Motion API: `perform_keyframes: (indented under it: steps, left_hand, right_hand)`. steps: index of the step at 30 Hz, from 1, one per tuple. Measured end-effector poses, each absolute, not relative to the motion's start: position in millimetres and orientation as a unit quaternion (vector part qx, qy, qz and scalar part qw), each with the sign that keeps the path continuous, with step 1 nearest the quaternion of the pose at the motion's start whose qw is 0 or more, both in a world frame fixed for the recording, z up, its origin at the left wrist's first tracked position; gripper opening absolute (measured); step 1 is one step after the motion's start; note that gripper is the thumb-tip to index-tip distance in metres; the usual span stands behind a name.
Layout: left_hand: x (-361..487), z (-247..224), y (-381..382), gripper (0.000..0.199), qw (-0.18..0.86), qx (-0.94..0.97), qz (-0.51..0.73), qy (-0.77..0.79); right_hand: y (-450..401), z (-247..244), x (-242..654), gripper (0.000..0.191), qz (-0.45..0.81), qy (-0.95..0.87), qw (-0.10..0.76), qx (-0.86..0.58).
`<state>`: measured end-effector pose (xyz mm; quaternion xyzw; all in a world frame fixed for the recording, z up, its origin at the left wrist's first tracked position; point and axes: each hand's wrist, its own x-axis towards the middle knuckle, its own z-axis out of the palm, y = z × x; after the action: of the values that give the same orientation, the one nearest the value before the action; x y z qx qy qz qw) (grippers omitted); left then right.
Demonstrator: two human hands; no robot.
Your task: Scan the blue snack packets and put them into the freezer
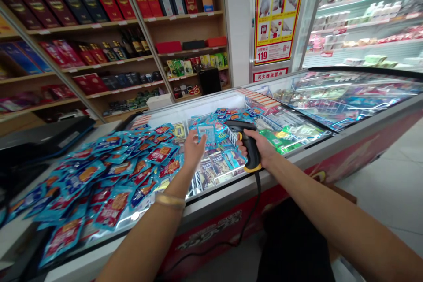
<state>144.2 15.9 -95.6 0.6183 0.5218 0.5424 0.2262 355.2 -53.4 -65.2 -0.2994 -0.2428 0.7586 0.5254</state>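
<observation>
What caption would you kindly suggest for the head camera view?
Right hand gripping a corded scanner, left hand holding a blue-edged packet, over a display freezer.

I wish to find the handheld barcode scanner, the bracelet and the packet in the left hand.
Handheld barcode scanner [253,152]: head view, middle of its black handle.
Gold-coloured bracelet [170,201]: head view, middle of its band.
Blue-edged packet [208,132]: head view, its pale face.

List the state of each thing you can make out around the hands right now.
Left hand: raised, holding one packet
Held packet: upright, above the freezer
Right hand: wrapped around the scanner handle
Scanner: held, handle downward
Scanner cable: attached, hanging slack
Packet pile: loosely heaped, overlapping
Freezer: stocked; lid position unclear
</observation>
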Motion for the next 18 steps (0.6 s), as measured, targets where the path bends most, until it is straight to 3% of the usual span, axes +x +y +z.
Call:
perform_keyframes:
  steps: [5, 18]
  left_hand:
    - [146.8, -92.1, 10.7, 0.018, 0.234, 0.621, 0.523, 0.535]
    - [156.0, -79.9, -1.2, 0.017, 0.163, 0.694, 0.464, 0.525]
  right_hand:
    - [-62.2, -65.0, 341.4, 0.019, 0.789, -0.264, 0.483, -0.272]
    - [-63.6, -64.3, 341.4, 0.020, 0.786, -0.305, 0.458, -0.280]
